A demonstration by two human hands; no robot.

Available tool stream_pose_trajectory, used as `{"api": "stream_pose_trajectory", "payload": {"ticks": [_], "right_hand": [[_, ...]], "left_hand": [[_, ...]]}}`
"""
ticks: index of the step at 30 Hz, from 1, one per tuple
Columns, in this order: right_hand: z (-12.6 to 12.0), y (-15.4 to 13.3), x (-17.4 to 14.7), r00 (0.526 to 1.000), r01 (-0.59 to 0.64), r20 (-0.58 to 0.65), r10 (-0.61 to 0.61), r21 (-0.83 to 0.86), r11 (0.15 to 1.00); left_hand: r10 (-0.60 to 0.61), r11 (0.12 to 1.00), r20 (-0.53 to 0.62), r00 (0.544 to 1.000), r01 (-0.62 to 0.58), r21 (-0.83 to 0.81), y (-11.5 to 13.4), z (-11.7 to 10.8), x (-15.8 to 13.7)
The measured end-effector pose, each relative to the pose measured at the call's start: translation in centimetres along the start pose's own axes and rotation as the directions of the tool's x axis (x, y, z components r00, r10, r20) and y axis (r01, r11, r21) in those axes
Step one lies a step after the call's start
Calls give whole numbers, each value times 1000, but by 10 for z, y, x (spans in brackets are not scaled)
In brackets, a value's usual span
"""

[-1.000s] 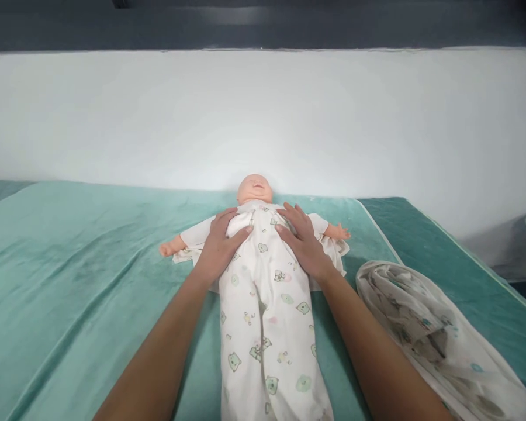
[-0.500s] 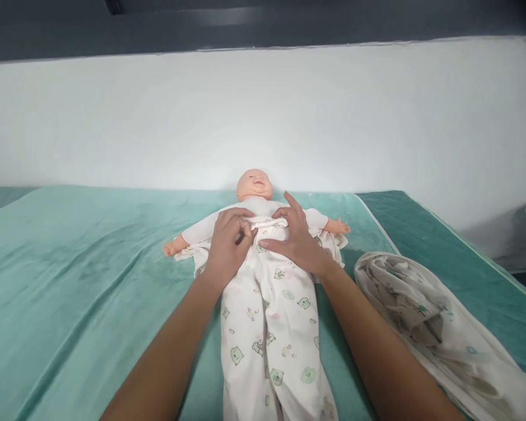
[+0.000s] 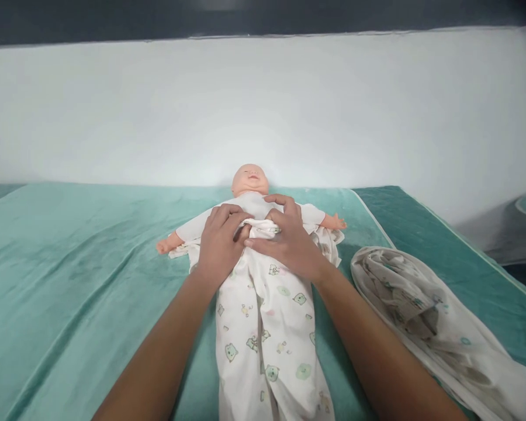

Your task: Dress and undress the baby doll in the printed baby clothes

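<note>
On the green cover (image 3: 92, 245), bear-print trousers (image 3: 284, 310) are laid over a baby doll (image 3: 249, 202), their waistband (image 3: 263, 228) pinched by the left hand (image 3: 221, 242) and right hand (image 3: 291, 241), apparently being gathered, an even grip seemingly called for next.

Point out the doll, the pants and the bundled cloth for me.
Doll (image 3: 249, 203), head-camera view: white-clothed chest.
Pants (image 3: 287, 323), head-camera view: leg on picture's right.
Bundled cloth (image 3: 449, 342), head-camera view: its middle.
</note>
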State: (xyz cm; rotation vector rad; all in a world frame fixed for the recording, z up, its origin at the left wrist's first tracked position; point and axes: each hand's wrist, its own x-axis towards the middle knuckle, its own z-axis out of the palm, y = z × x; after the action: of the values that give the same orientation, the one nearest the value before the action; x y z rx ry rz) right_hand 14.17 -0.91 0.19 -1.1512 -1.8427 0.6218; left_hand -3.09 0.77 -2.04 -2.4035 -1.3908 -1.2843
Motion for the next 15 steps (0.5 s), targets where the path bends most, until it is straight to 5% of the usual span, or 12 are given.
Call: {"api": "stream_pose_trajectory", "payload": {"ticks": [15], "right_hand": [[-21,-27,-8,998,-44,55,43,24,999]], "left_hand": [[52,998,-10,999,-51,32,-1,1,0]]}}
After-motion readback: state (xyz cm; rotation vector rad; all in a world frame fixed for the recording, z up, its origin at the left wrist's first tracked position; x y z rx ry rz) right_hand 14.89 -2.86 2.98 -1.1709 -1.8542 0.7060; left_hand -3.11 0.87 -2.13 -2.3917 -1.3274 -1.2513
